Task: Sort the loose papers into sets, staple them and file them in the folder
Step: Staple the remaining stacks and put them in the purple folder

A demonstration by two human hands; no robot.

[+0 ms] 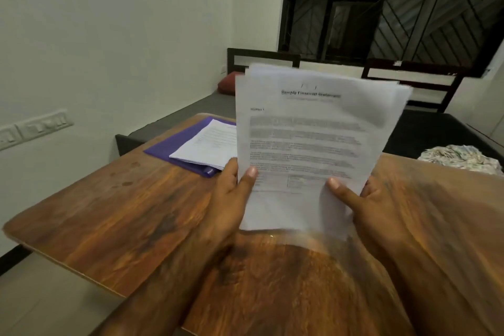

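A stack of printed white papers (308, 142) stands upright above the wooden table (122, 213), its top sheets fanned slightly apart. My left hand (231, 199) grips the stack's lower left edge, thumb on the front page. My right hand (365, 204) grips the lower right edge, thumb on the front as well. Behind the stack, at the table's far edge, a purple folder (177, 144) lies open with a set of papers (210, 144) on it. The stack hides part of the folder.
A bed with a dark grey mattress (191, 109) and a red cushion (226, 82) stands beyond the table. A crumpled patterned cloth (461, 157) lies at the right. Wall sockets (35, 125) sit on the left wall.
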